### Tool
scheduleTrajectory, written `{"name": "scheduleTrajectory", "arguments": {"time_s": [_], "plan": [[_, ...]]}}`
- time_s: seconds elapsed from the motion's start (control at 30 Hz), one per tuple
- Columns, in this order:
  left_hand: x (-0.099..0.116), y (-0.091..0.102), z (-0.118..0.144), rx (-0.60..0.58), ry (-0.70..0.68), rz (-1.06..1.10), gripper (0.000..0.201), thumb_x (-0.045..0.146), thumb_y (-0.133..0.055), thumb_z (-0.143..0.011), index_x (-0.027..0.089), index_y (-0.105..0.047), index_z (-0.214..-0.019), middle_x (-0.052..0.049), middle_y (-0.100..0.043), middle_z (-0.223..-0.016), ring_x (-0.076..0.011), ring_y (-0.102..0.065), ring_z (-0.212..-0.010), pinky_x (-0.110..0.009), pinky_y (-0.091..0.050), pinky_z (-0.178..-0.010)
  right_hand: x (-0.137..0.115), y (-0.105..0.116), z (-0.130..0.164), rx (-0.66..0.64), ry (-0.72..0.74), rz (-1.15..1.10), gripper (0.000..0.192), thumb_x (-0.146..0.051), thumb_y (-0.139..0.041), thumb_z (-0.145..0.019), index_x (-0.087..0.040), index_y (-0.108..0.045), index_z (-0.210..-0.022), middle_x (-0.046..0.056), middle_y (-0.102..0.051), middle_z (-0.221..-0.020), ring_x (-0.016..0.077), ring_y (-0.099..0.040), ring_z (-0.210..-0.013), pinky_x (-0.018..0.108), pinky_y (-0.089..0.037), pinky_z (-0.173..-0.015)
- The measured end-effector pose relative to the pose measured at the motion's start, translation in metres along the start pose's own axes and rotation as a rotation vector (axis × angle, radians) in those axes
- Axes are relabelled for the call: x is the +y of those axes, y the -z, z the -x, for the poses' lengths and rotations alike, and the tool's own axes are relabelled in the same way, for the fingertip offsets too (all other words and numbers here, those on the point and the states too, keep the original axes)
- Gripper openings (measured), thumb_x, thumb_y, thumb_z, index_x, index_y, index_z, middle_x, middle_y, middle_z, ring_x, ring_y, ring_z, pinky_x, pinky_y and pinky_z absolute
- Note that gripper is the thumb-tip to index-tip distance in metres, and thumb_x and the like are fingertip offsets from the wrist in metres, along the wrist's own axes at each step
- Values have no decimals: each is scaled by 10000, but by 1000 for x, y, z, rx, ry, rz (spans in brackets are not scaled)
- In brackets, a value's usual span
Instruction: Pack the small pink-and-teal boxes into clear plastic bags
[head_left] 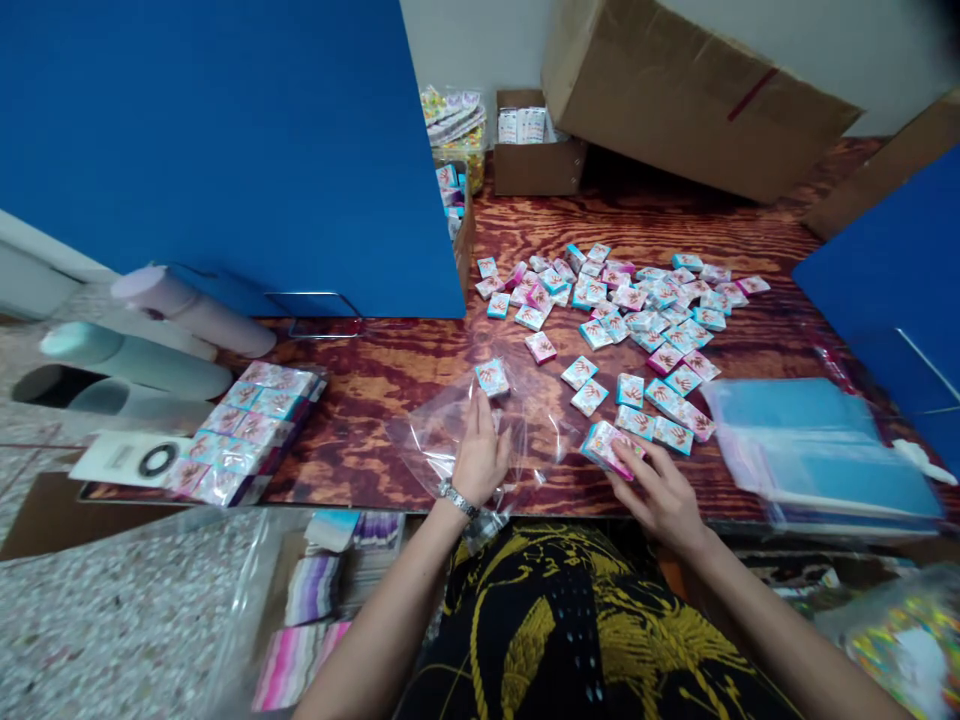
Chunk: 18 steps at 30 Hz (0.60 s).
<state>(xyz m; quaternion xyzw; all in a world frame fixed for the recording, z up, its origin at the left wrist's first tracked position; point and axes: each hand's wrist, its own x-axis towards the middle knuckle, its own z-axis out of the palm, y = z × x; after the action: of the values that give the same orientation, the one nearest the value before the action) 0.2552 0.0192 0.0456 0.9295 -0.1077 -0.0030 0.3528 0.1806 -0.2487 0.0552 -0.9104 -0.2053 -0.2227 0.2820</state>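
My left hand [480,455] lies inside or on a clear plastic bag [427,440] on the wooden table, its fingertips touching one small square packet [493,378]. My right hand [660,495] grips a small stack of pink and teal packets [609,446] just right of the bag. Several loose packets [630,305] of the same kind are scattered across the table beyond both hands.
Filled bags of packets [244,430] lie at the left. A pile of clear empty bags [817,450] sits at the right. Blue dividers [247,150] stand left and right. Cardboard boxes [690,90] stand at the back. Pastel tubes [135,360] rest at the far left.
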Motion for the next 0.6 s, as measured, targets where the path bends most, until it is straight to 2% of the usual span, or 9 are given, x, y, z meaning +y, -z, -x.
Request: {"name": "scheduleTrajectory", "arguments": {"time_s": [0.1, 0.27, 0.43, 0.53, 0.6], "plan": [[2, 6, 3, 31, -7, 12, 636, 274, -359, -935, 57, -137, -1490, -218, -267, -1517, -258, -262, -1416, -430, -290, -1154, -23, -2, -18, -25, 97, -54, 690, -142, -623, -850, -282, -341, -1464, 140, -501, -1316, 266, -555, -1155, 413, -518, -943], [-3, 11, -4, 15, 3, 58, 606, 238, -318, -929, 47, -170, -1485, -200, -329, -1496, -243, -315, -1395, -442, -295, -1150, -41, -34, -35, -196, 243, -21, 596, -151, -574, -886, -239, -383, -1443, 152, -531, -1289, 254, -532, -1178, 394, -506, -958], [-6, 19, -14, -44, 21, 106, 628, 191, -328, -901, 111, -158, -1501, -133, -421, -1458, -214, -413, -1340, -409, -370, -1107, -43, -62, -39, -308, 279, 124, 532, -98, -518, -893, -227, -448, -1404, 158, -545, -1281, 266, -511, -1206, 411, -497, -968], [-4, 26, -12, -33, 52, 122, 572, 252, -316, -933, 119, -233, -1483, -130, -432, -1451, -205, -417, -1338, -410, -354, -1117, -48, -73, -49, -300, 263, 160, 521, -72, -499, -890, -196, -465, -1395, 177, -556, -1257, 270, -531, -1175, 412, -496, -964], [-2, 29, -7, 6, 74, 128, 536, 313, -300, -957, 131, -292, -1461, -125, -397, -1476, -199, -360, -1373, -422, -302, -1146, -54, -81, -59, -282, 249, 166, 509, -67, -472, -897, -185, -469, -1393, 184, -554, -1260, 267, -547, -1147, 406, -499, -957]]}}
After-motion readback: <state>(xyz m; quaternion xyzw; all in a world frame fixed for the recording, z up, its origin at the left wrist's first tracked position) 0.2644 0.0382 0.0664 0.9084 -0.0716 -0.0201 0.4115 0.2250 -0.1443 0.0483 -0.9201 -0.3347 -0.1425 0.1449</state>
